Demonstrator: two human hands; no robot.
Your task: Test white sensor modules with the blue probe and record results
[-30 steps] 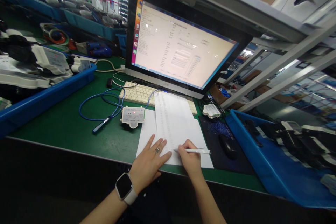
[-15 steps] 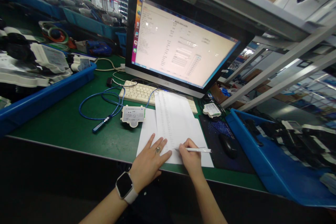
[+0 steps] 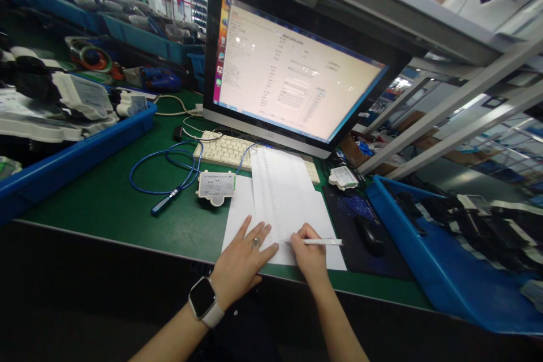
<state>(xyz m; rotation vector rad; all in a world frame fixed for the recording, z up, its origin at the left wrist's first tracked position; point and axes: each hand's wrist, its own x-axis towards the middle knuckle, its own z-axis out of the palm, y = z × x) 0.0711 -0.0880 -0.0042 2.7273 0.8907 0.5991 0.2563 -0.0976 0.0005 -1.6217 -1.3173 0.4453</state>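
Observation:
My right hand [image 3: 311,254] is closed around a white pen [image 3: 324,242], its tip at the lower part of a printed sheet of paper [image 3: 292,192]. Flat on the sheet's lower left lies my left hand [image 3: 244,254], fingers spread, with a ring and a watch [image 3: 204,298] on the wrist. Under the printed sheet, other white paper [image 3: 240,203] shows on both sides. Just beyond my left hand sits a white plastic module [image 3: 216,185] with printed markings. A blue cable [image 3: 132,172] loops beside it, ending in a dark blue connector [image 3: 165,202].
A monitor [image 3: 297,68] stands behind a cream keyboard [image 3: 224,147]. To the right are a black mouse [image 3: 369,235] on a dark pad and a second white module [image 3: 343,177]. Blue bins with parts flank the green table, one left [image 3: 85,153], one right [image 3: 424,260].
The view has shifted very slightly. Both hands keep nearly the same place on the paper, with the pen still in my right hand.

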